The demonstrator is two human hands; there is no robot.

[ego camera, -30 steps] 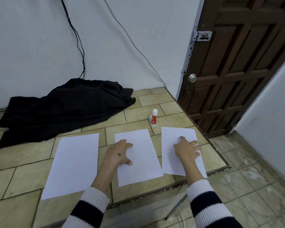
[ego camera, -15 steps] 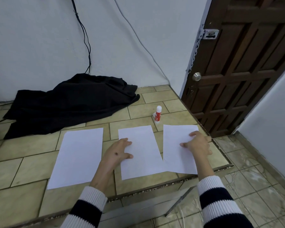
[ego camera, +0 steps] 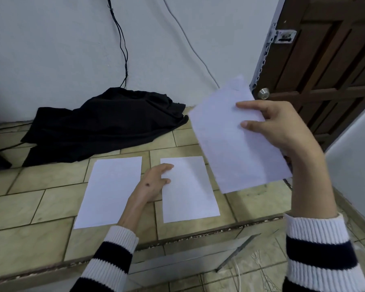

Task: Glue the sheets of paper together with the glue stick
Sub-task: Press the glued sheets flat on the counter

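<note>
A home, by the look of it: a raised floor of beige tiles (ego camera: 40,207) meets a plain white wall (ego camera: 51,49). At two o'clock stands a dark wooden door (ego camera: 329,66) with a round knob (ego camera: 263,93); at eleven o'clock a black cloth (ego camera: 105,127) lies crumpled.

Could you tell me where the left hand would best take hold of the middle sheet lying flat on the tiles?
Probably its near left corner. The middle sheet lies flat, so nothing can be pinched from above; the left hand already rests on its left edge. Slide a fingertip under from the left, lift the corner, then pinch it. The right hand holds the lifted sheet.

Single head-worn wide-angle view, angled forward and down, close over a tiled floor (ego camera: 40,207).
</note>
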